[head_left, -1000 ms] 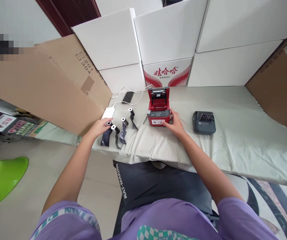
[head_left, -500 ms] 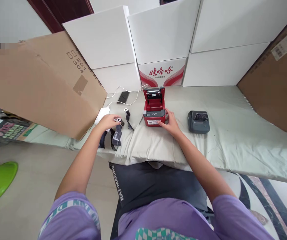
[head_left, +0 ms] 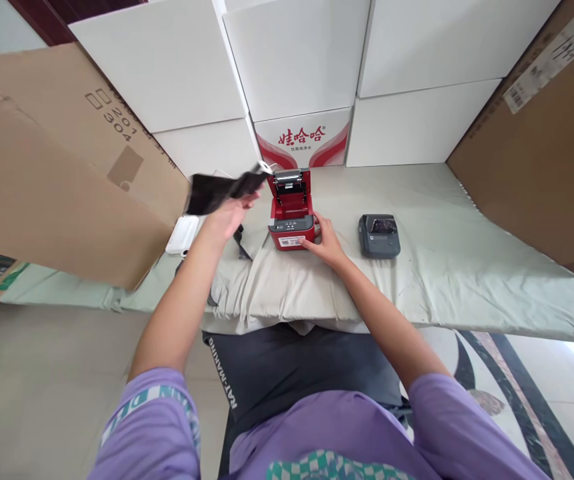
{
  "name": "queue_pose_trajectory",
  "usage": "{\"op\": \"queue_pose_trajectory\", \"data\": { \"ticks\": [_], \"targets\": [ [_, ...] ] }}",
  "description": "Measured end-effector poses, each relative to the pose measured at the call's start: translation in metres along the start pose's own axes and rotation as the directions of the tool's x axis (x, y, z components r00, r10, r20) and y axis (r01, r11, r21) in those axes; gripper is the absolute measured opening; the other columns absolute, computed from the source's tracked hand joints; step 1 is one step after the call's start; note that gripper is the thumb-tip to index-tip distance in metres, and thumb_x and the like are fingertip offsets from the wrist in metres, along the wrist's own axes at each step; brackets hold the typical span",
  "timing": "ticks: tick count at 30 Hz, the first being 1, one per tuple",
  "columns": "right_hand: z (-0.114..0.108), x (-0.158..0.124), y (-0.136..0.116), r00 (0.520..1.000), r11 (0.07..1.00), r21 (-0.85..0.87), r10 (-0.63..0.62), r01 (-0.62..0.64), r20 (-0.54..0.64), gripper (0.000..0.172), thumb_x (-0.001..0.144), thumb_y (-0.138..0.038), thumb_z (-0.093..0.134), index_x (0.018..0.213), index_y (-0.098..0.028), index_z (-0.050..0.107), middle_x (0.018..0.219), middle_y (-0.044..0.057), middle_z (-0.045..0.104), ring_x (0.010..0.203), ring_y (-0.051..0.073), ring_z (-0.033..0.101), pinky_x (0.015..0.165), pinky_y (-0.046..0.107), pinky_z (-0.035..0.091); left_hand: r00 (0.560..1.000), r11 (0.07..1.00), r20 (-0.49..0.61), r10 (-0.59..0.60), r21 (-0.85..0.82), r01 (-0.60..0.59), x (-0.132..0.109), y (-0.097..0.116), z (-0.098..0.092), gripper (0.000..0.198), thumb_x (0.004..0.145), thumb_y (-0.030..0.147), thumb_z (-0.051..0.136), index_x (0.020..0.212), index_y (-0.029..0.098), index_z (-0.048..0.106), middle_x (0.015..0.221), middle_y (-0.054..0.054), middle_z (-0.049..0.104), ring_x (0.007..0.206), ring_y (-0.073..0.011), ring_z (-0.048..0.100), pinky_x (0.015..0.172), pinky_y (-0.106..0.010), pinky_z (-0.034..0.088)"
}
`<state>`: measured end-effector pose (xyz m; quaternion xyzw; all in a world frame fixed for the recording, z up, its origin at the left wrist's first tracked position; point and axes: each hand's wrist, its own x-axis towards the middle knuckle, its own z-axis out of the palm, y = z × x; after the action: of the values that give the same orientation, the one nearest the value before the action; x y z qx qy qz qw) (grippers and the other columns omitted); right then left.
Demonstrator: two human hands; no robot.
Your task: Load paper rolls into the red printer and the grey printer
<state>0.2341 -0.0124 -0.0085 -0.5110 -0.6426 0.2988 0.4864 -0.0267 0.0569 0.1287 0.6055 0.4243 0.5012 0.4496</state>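
**A:** ok so where's everything at right now?

**B:** left hand (head_left: 227, 215) is up off the bench (head_left: 441, 267), fingers closed around a roll with a black ribbon strip (head_left: 217, 190) trailing out to the left. It's in the air, just left of the red printer (head_left: 291, 220), roughly level with its open lid.

**A:** and the other one?

**B:** right hand (head_left: 325, 241) is resting against the printer's right front corner, fingers loosely spread on the casing, not gripping anything. The printer sits on the pale cloth with its lid flipped up.

**A:** anything else lying around?

**B:** another dark strip (head_left: 241, 243) lies on the cloth under the left hand, and a white adapter (head_left: 183, 235) sits further left by the cardboard sheet (head_left: 57, 167). A grey printer (head_left: 379, 235) is to the right, apart from the red one. White boxes (head_left: 291, 60) are stacked behind, one with red lettering (head_left: 303, 137).
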Motion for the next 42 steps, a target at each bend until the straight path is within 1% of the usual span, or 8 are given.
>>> {"op": "queue_pose_trajectory", "data": {
  "ticks": [4,8,15,29,32,35,38,42],
  "targets": [
    [0.002,0.002,0.006,1.0,1.0,-0.017,-0.023,0.024,0.005,0.099,0.082,-0.055,0.078,0.165,-0.025,0.035,0.142,0.017,0.052,0.123,0.033,0.061,0.103,0.049,0.058,0.987,0.989,0.152,-0.045,0.144,0.023,0.021,-0.039,0.034,0.046,0.066,0.045,0.089,0.099,0.017,0.07,0.103,-0.01,0.079,0.104,-0.028,0.074,0.092,-0.039,0.057],
    [0.004,0.003,0.011,0.999,0.999,-0.013,-0.039,0.039,-0.003,0.097,0.079,-0.042,0.078,0.165,-0.028,0.035,0.14,0.015,0.053,0.106,0.028,0.064,0.097,0.049,0.059,0.966,0.944,0.246,-0.075,0.331,-0.011,0.034,-0.057,0.043,0.047,0.066,0.045,0.089,0.098,0.017,0.071,0.099,-0.009,0.078,0.1,-0.0272,0.072,0.095,-0.042,0.055],
    [0.004,0.001,0.006,1.0,0.999,0.025,-0.019,0.02,-0.024,0.099,0.079,-0.054,0.082,0.164,-0.029,0.038,0.139,0.015,0.055,0.113,0.031,0.064,0.102,0.051,0.057,0.972,0.604,0.232,-0.022,0.778,-0.172,0.052,-0.051,0.039,0.036,0.075,0.044,0.086,0.107,0.027,0.085,0.121,-0.01,0.073,0.131,-0.0396,0.054,0.114,-0.055,0.039],
    [0.003,0.002,0.006,1.0,0.999,0.042,-0.017,0.018,-0.007,0.104,0.078,-0.063,0.082,0.164,-0.027,0.038,0.142,0.017,0.053,0.123,0.034,0.062,0.105,0.053,0.056,0.892,0.2,0.399,-0.213,0.911,-0.36,0.06,-0.025,0.069,0.016,0.074,0.027,0.079,0.086,0.03,0.088,0.116,-0.015,0.076,0.125,-0.0456,0.059,0.108,-0.057,0.038],
    [0.003,0.002,0.007,1.0,0.998,0.055,-0.006,0.006,-0.004,0.103,0.078,-0.061,0.082,0.164,-0.027,0.038,0.143,0.017,0.053,0.117,0.032,0.064,0.106,0.054,0.056,0.881,0.271,0.408,-0.241,0.9,-0.342,0.048,-0.009,0.066,0.018,0.085,0.032,0.069,0.089,0.03,0.087,0.099,-0.01,0.079,0.108,-0.0368,0.069,0.104,-0.05,0.043],
    [0.003,0.002,0.007,1.0,0.998,0.062,-0.003,0.003,-0.009,0.1,0.079,-0.059,0.082,0.164,-0.028,0.038,0.143,0.016,0.053,0.122,0.032,0.063,0.108,0.053,0.055,0.942,0.405,0.332,-0.054,0.869,-0.283,0.028,0.006,0.06,0.03,0.095,0.032,0.054,0.098,0.027,0.084,0.097,-0.008,0.08,0.099,-0.0307,0.072,0.096,-0.042,0.05],
    [0.003,0.002,0.005,1.0,0.998,0.056,-0.016,0.016,-0.01,0.1,0.079,-0.059,0.082,0.164,-0.029,0.038,0.144,0.016,0.053,0.129,0.034,0.059,0.108,0.053,0.055,0.946,0.432,0.239,0.218,0.846,-0.313,0.019,0.012,0.062,0.039,0.1,0.033,0.048,0.126,0.025,0.076,0.133,-0.011,0.074,0.127,-0.0318,0.065,0.11,-0.044,0.046],
    [0.001,0.001,0.003,1.0,0.999,0.049,0.001,-0.001,0.0,0.101,0.079,-0.06,0.082,0.164,-0.028,0.038,0.142,0.017,0.054,0.119,0.033,0.063,0.104,0.053,0.057,0.929,0.369,0.285,0.237,0.858,-0.357,0.029,0.006,0.068,0.055,0.1,0.029,0.045,0.154,0.023,0.056,0.162,-0.012,0.054,0.154,-0.0322,0.043,0.129,-0.054,0.025]
  ]
}}
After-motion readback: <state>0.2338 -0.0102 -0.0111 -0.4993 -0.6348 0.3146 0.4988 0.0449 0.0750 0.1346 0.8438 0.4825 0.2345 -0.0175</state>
